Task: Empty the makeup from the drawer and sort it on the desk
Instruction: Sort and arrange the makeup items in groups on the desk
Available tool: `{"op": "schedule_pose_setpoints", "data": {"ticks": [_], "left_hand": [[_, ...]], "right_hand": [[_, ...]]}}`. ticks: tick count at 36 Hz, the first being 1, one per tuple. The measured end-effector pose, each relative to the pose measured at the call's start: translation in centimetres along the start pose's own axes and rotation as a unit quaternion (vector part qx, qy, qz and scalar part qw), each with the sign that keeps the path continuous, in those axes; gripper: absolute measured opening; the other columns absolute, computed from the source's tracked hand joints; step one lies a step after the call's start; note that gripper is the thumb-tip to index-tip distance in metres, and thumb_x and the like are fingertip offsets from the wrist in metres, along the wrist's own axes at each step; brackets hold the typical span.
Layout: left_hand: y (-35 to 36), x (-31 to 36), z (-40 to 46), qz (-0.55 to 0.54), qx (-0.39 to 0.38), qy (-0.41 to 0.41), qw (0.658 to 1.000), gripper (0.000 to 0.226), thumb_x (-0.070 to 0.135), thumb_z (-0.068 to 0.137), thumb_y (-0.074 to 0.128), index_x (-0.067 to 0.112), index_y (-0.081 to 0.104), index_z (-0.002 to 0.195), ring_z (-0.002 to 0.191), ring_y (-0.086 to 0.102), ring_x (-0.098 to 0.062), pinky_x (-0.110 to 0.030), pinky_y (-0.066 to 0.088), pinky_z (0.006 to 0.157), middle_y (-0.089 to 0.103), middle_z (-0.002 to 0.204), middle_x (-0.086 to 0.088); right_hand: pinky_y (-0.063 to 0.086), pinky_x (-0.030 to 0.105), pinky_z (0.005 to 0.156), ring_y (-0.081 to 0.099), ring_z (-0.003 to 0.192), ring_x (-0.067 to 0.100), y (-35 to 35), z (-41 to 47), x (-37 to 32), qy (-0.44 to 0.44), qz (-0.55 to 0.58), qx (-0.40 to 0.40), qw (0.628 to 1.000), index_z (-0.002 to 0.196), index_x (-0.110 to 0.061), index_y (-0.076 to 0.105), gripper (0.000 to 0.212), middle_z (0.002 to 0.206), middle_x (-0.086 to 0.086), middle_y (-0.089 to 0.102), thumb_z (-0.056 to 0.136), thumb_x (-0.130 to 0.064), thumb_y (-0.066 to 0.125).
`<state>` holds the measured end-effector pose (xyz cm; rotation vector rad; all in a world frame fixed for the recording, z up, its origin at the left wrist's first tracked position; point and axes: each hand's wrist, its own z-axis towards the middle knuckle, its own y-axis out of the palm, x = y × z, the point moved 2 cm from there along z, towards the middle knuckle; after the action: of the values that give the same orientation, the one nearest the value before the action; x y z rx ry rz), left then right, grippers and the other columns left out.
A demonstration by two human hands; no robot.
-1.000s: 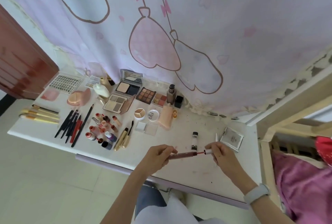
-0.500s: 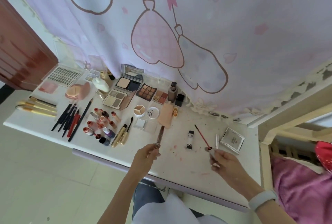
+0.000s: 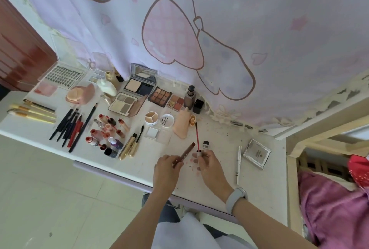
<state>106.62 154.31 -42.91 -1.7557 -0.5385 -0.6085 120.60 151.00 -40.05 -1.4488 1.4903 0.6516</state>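
Observation:
My left hand [image 3: 167,165] grips a dark red lip gloss tube [image 3: 185,153], its open end pointing up and right. My right hand [image 3: 209,165] pinches the cap of the gloss wand [image 3: 197,136], whose red stem stands upright with the dark tip at the top. Both hands hover over the white desk [image 3: 219,170], close together. Sorted makeup lies to the left: lip glosses [image 3: 105,133], black and red pencils [image 3: 71,127], gold brushes [image 3: 32,113], mascaras [image 3: 131,144], and palettes [image 3: 159,97]. The drawer front [image 3: 111,174] shows under the desk edge.
A silver compact [image 3: 257,153], a white pen-like stick [image 3: 238,160] and a small black-capped bottle [image 3: 205,145] lie right of my hands. A pink curtain [image 3: 199,29] hangs behind the desk. A bed frame [image 3: 293,168] with pink bedding stands at the right.
I pulled the wand out of the tube, spread my hands apart, and have now brought them back together, with the wand turned upright next to the tube's mouth.

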Motion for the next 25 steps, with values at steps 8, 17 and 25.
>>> {"op": "schedule_pose_setpoints", "data": {"ticks": [8,17,25], "left_hand": [[0.7,0.9,0.0,-0.017,0.008,-0.002,1.000,0.019,0.026,0.087,0.064,0.016,0.069,0.101,0.084,0.056,-0.018,-0.035,0.047,0.083,0.055,0.092,0.004],[1.4,2.1,0.8,0.004,0.008,0.023,1.000,0.023,0.030,0.084,0.067,0.016,0.066,0.103,0.084,0.057,-0.017,-0.036,0.047,0.083,0.057,0.091,0.004],[1.5,0.8,-0.5,0.032,0.001,0.021,0.999,0.032,0.028,0.088,0.059,0.018,0.060,0.119,0.102,0.055,-0.013,-0.026,0.033,0.091,0.057,0.110,0.003]], "right_hand": [[0.051,0.031,0.070,0.060,0.076,0.021,-0.5,0.1,0.1,-0.020,-0.066,0.057,0.996,0.100,-0.017,0.046,0.011,0.079,-0.005,0.059,0.098,-0.028,0.042],[0.039,0.017,0.062,0.050,0.071,0.007,-1.8,0.1,0.9,-0.021,-0.094,0.112,0.989,0.104,-0.018,0.041,0.007,0.080,-0.013,0.049,0.098,-0.022,0.043],[0.038,0.017,0.067,0.051,0.075,0.009,-1.7,0.4,1.6,-0.037,-0.157,0.114,0.980,0.093,-0.018,0.049,0.004,0.097,0.001,0.051,0.094,-0.021,0.050]]}}
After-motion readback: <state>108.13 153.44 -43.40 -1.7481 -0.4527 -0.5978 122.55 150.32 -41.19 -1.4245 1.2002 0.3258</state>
